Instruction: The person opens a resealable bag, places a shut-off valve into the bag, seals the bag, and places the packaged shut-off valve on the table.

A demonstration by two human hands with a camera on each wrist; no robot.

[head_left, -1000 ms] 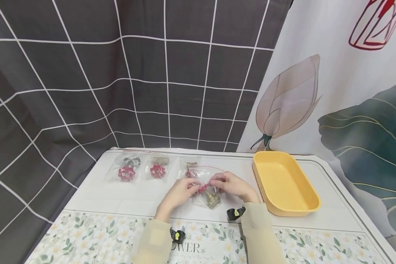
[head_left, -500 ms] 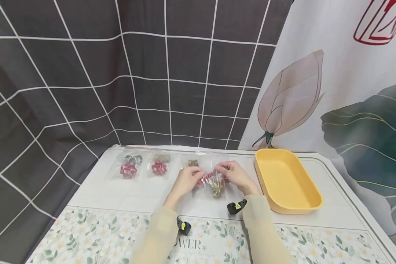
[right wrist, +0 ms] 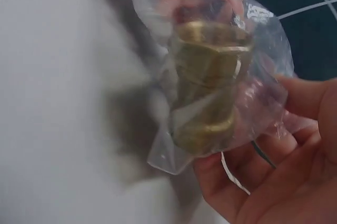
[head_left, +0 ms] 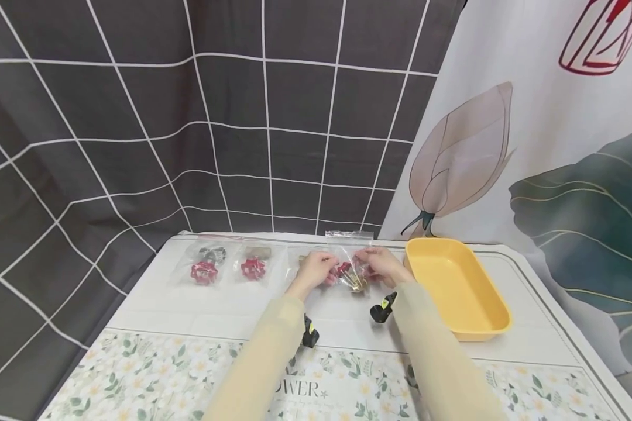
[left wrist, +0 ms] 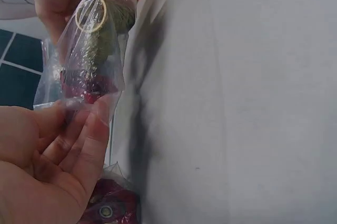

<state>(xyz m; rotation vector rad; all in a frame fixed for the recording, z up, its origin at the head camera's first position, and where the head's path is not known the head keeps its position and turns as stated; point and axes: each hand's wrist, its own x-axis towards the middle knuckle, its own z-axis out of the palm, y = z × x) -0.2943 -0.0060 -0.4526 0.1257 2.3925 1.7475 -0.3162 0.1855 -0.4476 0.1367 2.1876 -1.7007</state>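
Observation:
A clear zip bag holds a brass valve (head_left: 356,283) with a red handwheel (left wrist: 89,84). My left hand (head_left: 316,270) pinches one side of the bag, its thumb and fingers by the red wheel in the left wrist view. On the other side my right hand (head_left: 383,264) grips the plastic, with the brass body (right wrist: 205,87) beside its fingers. The bag's upper edge (head_left: 349,235) stands up toward the curtain. Behind my left hand lies another bagged valve (head_left: 300,257), mostly covered; its red wheel (left wrist: 108,208) shows in the left wrist view.
Two more bagged valves lie farther left, one with a dark body and red wheel (head_left: 203,272), the other with a dull brass body and red wheel (head_left: 253,269). A yellow tray (head_left: 479,335) stands right of my right hand. A checked curtain (head_left: 295,146) hangs behind the table.
Both hands have moved away from me and slightly right, carrying the bagged valve along. The bag's top edge has come upright beyond the hands. The other bags and the tray stay put.

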